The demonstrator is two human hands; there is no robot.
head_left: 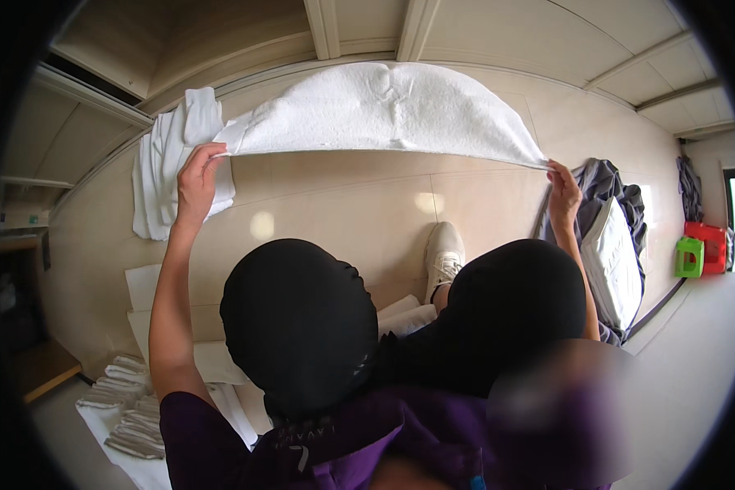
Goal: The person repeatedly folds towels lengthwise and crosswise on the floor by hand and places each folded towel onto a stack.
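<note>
A white towel (335, 114) is stretched out between my two hands, its near edge pulled almost straight and the rest spreading away from me over the tiled floor. My left hand (198, 184) pinches the towel's left corner, beside a pile of white towels (165, 175). At the opposite corner, my right hand (564, 194) grips the cloth between thumb and fingers. Just beyond the right hand lies a dark grey cloth bundle (600, 178) with a folded white piece (615, 265) on it.
Folded white towels (131, 408) lie in stacks at the lower left. Cabinet doors (514, 37) line the far side. A green stool (688, 258) and a red stool (713, 249) stand at the far right. My shoe (444, 253) rests on the floor (343, 204) between my knees.
</note>
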